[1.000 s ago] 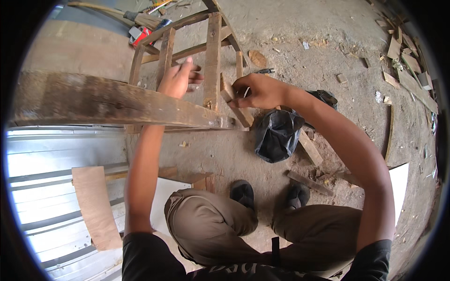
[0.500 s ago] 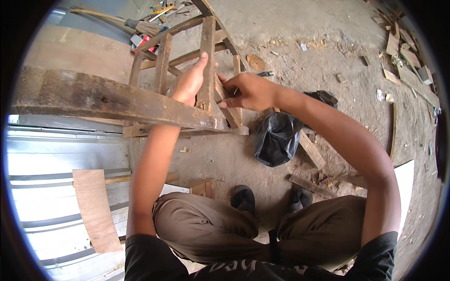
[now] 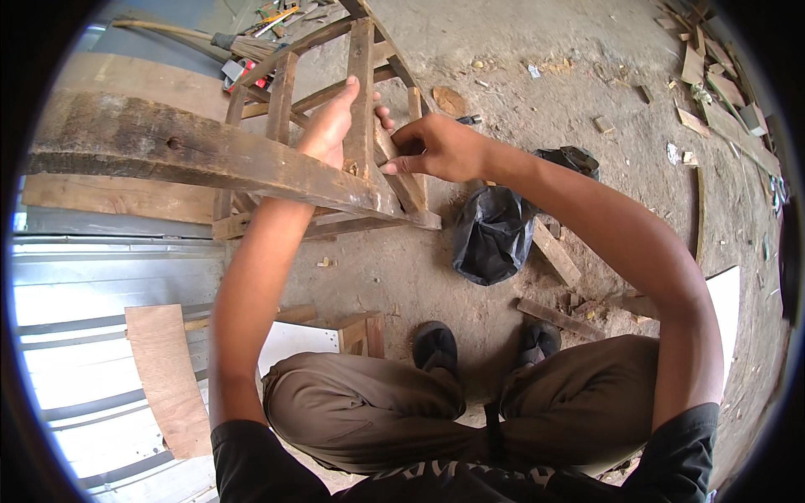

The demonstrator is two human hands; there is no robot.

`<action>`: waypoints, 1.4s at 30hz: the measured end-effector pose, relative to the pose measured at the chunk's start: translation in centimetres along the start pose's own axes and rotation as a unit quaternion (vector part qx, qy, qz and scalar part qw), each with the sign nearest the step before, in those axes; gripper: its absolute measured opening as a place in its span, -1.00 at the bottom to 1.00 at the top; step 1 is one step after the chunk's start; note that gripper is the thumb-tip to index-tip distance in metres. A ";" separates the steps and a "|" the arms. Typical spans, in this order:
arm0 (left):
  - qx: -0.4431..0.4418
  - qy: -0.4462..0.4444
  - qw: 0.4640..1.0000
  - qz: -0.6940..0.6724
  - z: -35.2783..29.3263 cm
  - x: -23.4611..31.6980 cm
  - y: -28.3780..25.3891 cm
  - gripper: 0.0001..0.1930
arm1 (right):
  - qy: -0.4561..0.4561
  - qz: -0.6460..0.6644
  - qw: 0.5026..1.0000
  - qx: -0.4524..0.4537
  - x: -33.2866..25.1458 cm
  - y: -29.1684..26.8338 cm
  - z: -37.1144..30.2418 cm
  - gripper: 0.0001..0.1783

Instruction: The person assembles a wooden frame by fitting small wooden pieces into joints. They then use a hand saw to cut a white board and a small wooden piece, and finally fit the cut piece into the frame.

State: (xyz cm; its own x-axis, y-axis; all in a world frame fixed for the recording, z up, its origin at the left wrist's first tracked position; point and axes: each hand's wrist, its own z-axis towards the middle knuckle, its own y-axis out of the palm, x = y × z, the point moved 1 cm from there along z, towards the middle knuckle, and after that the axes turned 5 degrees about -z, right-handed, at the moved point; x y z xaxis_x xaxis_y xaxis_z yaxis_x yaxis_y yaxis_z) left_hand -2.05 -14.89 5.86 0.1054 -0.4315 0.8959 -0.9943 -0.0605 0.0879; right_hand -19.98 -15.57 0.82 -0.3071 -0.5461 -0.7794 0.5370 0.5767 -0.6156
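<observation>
A weathered wooden frame [image 3: 210,163], built of a long beam with several crosspieces, reaches from the left edge to the middle. My left hand [image 3: 327,130] is closed around one of its slats [image 3: 360,96], thumb on top and fingertips showing past the far side. Just right of that slat, a slanted wooden piece [image 3: 406,186] lies against the frame near the beam's end. My right hand [image 3: 449,147] is closed with curled fingers on this piece, thumb against its near face. Its fingertips are partly hidden behind the wood.
A black plastic bag [image 3: 493,239] rests on the dirt floor below my right forearm, beside loose wood offcuts [image 3: 556,251]. A broom [image 3: 243,44] lies at the upper left. Scrap wood [image 3: 725,109] is piled far right. Corrugated metal sheeting [image 3: 92,277] and a thin board [image 3: 168,377] are at left.
The whole scene has shifted slightly up and left in the picture. My right hand's fingers have moved a little on the slanted piece; both hands keep their places on the frame.
</observation>
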 end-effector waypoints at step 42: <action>-0.006 0.051 0.998 0.027 -0.9 -0.9 0.0 -0.53 | 0.048 0.075 0.996 0.013 0.3 1.0 -0.6 -0.52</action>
State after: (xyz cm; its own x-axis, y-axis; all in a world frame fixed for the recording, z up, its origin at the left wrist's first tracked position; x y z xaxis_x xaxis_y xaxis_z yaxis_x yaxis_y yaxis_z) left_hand -2.11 -13.72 5.48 0.0507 -0.3402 0.9390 -0.9986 -0.0281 0.0438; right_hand -20.01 -14.83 -0.08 -0.2961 -0.3936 -0.8703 0.6021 0.6304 -0.4900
